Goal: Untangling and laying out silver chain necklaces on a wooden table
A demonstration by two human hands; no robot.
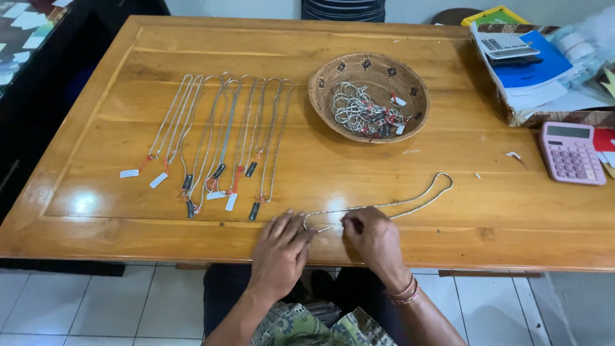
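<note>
My left hand (280,247) lies flat, pinning the silver chain (384,204); my right hand (373,240) pinches its end. Pulling sideways risks dragging it into the laid-out necklaces (221,138).

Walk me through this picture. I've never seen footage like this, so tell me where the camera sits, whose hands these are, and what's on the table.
The camera is worn on a person's head and looks down, so both hands at the bottom edge are that person's own. There is no machine. The left hand lies flat on the wooden table, beside one end of a long silver chain. The right hand pinches that chain near the same end; the rest loops out to the right. Further left, a row of tagged chains lies straightened side by side. Behind, a woven basket holds a tangle of more chains. On the right are a pink calculator and a tray of papers.
</note>
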